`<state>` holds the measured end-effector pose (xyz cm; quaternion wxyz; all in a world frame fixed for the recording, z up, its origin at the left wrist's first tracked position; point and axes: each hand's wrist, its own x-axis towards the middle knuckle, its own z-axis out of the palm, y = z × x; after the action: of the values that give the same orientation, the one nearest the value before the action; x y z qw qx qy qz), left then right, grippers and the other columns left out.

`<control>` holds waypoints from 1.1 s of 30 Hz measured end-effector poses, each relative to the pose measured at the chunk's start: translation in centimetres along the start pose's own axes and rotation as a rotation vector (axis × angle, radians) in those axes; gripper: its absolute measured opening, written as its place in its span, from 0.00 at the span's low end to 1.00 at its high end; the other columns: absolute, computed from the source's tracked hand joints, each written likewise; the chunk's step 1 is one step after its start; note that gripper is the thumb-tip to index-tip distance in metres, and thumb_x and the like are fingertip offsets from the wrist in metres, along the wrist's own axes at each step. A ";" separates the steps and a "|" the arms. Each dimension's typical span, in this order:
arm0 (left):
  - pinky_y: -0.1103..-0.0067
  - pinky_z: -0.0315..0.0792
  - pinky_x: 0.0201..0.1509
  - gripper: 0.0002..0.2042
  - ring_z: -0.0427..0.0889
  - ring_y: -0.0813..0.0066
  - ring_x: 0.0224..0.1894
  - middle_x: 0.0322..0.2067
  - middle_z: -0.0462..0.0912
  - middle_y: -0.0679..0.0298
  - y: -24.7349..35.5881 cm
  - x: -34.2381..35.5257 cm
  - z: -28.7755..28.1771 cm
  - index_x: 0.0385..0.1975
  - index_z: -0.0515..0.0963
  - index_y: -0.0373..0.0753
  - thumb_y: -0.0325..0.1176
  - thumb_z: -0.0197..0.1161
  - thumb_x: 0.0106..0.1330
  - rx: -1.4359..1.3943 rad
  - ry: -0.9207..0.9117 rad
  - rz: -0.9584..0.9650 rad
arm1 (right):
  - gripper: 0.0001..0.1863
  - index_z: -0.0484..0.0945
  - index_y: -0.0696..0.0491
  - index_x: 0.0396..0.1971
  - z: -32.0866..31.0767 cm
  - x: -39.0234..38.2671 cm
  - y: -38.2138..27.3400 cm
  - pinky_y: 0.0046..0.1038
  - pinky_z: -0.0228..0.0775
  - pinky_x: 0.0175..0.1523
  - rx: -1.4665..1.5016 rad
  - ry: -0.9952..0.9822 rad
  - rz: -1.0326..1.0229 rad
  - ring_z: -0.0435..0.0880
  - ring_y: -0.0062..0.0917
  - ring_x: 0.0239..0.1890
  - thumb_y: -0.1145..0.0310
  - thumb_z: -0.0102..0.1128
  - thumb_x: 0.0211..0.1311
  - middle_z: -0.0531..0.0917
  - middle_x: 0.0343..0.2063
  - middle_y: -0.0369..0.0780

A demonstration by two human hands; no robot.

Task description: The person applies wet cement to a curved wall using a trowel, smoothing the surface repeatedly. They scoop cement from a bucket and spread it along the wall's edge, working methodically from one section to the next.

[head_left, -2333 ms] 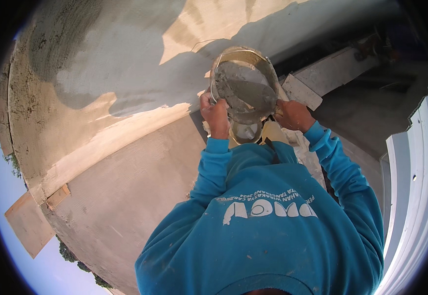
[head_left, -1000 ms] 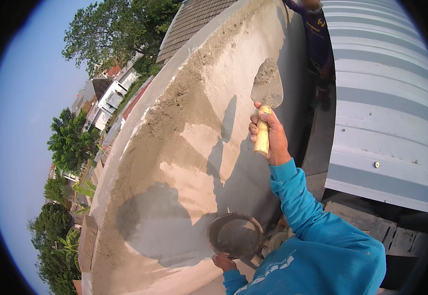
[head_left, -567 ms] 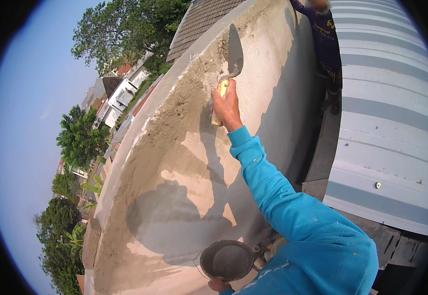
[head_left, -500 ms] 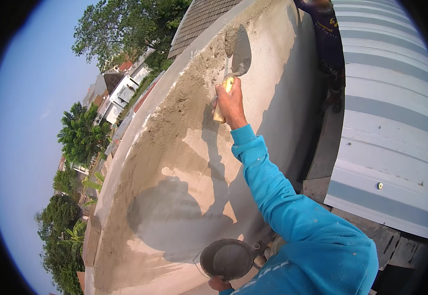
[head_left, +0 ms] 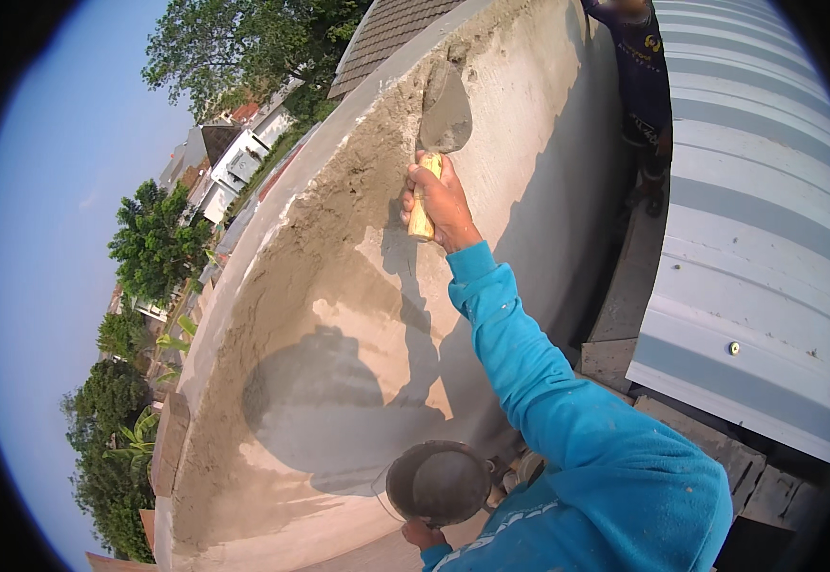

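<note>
My right hand is closed around the yellow wooden handle of a trowel. The grey blade lies nearly flat against the upper part of a wall, close to its top edge. Rough wet mortar coats a band of the wall below that edge, and bits of it stick up by the blade tip. At the bottom, my left hand grips the rim of a dark bucket. What the bucket holds is too dark to make out.
Ridged metal roofing lies to the right. At the far end of the wall stands a person in dark clothes. Beyond the wall top on the left are trees, houses and a tiled roof. Boards lie below the roofing.
My right hand has turned the trowel, so its blade has gone from tilted off the wall to nearly flat on it, slightly farther left. The left hand still holds the bucket.
</note>
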<state>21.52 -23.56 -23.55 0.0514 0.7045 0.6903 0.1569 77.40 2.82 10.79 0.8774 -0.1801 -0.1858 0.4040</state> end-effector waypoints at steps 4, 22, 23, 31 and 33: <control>0.62 0.68 0.42 0.14 0.77 0.54 0.33 0.22 0.80 0.59 1.1 1.2 0.7 0.18 0.75 0.42 0.24 0.72 0.31 0.007 -0.042 -0.101 | 0.19 0.64 0.50 0.55 -2.4 -1.1 -3.2 0.26 0.70 0.20 0.412 -0.238 0.144 0.71 0.21 0.20 0.68 0.53 0.66 0.70 0.30 0.38; 0.64 0.70 0.42 0.13 0.76 0.58 0.37 0.25 0.78 0.58 0.4 -0.3 0.3 0.24 0.73 0.42 0.23 0.69 0.38 -0.142 -0.031 -0.221 | 0.23 0.57 0.56 0.55 -5.6 6.8 0.5 0.30 0.73 0.18 -0.627 0.185 -0.389 0.77 0.24 0.19 0.71 0.55 0.65 0.73 0.29 0.41; 0.64 0.70 0.41 0.13 0.76 0.58 0.37 0.25 0.78 0.58 -0.9 -0.9 1.4 0.23 0.73 0.42 0.23 0.69 0.38 -0.553 0.055 -0.452 | 0.23 0.57 0.55 0.55 -5.9 8.3 0.1 0.30 0.73 0.18 -0.614 0.183 -0.382 0.76 0.23 0.19 0.71 0.55 0.65 0.73 0.29 0.41; 0.64 0.68 0.38 0.13 0.75 0.55 0.36 0.25 0.79 0.60 0.2 -0.7 0.0 0.24 0.75 0.43 0.23 0.70 0.38 0.023 -0.103 -0.086 | 0.29 0.56 0.58 0.61 -5.4 9.1 0.9 0.29 0.73 0.26 -0.564 0.063 -0.365 0.77 0.23 0.22 0.72 0.57 0.63 0.75 0.33 0.43; 0.64 0.68 0.37 0.13 0.75 0.56 0.36 0.24 0.78 0.60 -1.4 -0.4 1.1 0.24 0.75 0.43 0.23 0.70 0.38 0.148 -0.146 -0.048 | 0.27 0.56 0.56 0.61 -3.1 6.0 1.7 0.29 0.73 0.25 -0.459 0.019 -0.244 0.77 0.23 0.22 0.72 0.55 0.65 0.74 0.32 0.41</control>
<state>20.48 -23.74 -25.09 0.0531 0.6993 0.7110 0.0523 81.41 8.00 8.37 0.8575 -0.3547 -0.2847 0.2405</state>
